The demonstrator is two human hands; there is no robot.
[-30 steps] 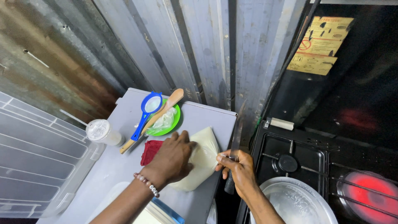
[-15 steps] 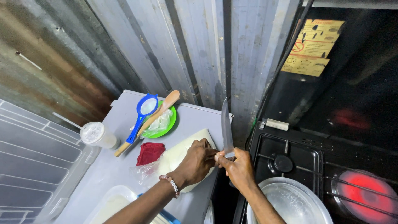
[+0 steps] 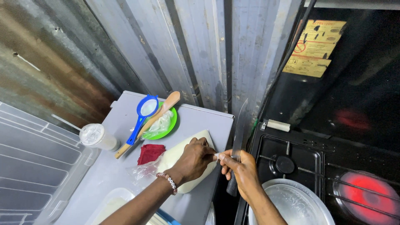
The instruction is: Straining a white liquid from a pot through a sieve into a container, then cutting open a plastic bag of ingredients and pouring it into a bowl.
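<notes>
Upright, right hand (image 3: pixel 241 168) grips knife (image 3: pixel 238 135) beside left hand (image 3: pixel 193 160)

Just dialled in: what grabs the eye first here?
The red glow of the stove burner at lower right, beside a steel lid. Next, at centre, the right hand holds a long knife blade-up, while the left hand pinches something small and pale against it above a cream cutting board. Behind them, a green plate carries a blue strainer and wooden spoon.
</notes>
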